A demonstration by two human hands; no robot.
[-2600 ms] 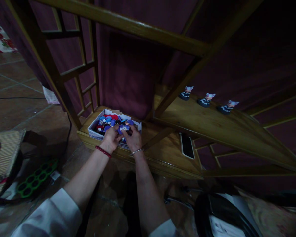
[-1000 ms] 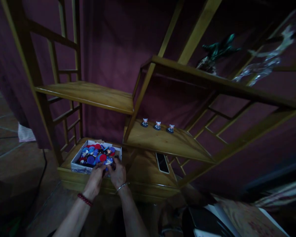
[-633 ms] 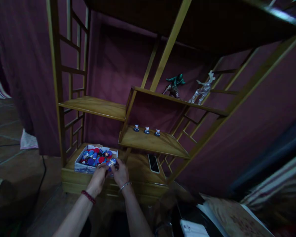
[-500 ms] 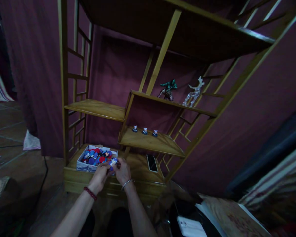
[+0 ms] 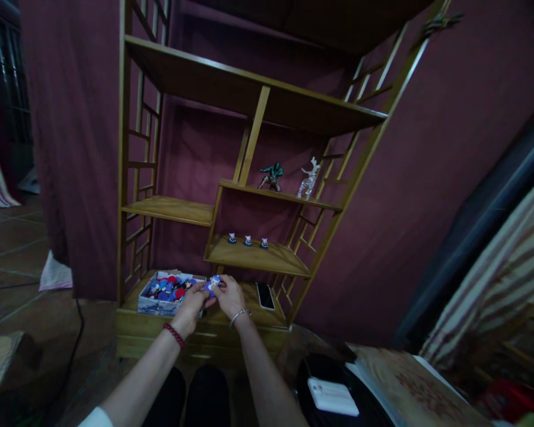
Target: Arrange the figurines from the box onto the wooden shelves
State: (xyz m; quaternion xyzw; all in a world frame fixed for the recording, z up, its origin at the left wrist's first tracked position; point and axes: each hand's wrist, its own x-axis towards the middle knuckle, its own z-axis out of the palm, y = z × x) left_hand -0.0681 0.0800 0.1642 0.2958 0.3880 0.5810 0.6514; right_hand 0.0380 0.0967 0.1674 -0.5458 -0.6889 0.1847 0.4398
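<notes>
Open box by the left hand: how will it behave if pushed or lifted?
The box should slide rather than tip, being low and wide on the flat ledge. Its thin walls look like cardboard, so may flex when squeezed. The piled coloured pieces would likely shift, perhaps spilling from the open top if tilted.

- You hold a small figurine (image 5: 212, 286), purple with white patches, partly covered by your grip.
- Its white-and-purple upper end points up and slightly right in your view.
- You have it raised just beside the open box's (image 5: 157, 305) right end.
</notes>
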